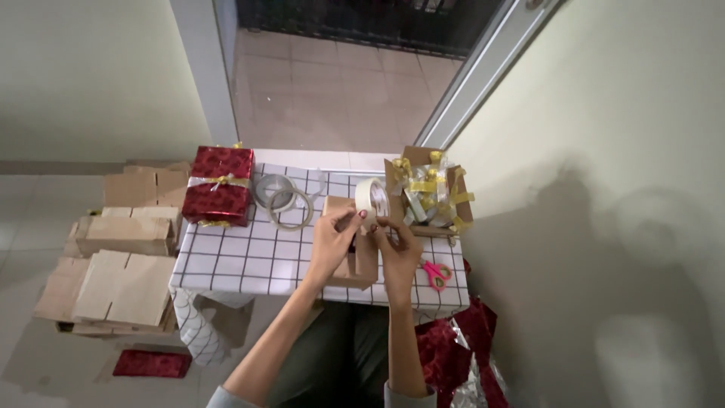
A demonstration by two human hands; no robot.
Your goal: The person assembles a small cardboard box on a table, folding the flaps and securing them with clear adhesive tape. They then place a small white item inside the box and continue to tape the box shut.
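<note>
My left hand point(334, 240) and my right hand point(398, 245) are raised together over a small table and both grip a roll of pale tape point(371, 198), fingertips pinching at its edge. Under the hands lies a plain brown cardboard box point(355, 264) on the table's white cloth with a black grid point(242, 261). Part of the box is hidden by my hands.
A red wrapped gift with a gold ribbon point(220, 185) sits at the table's left. Two tape rolls point(283, 198) lie in the middle, a box of gold and silver bows point(429, 193) at the right, pink-handled scissors point(436, 273) near the front. Flat cardboard boxes point(124, 257) stack on the floor left; red wrapping paper point(453, 355) lies by my lap.
</note>
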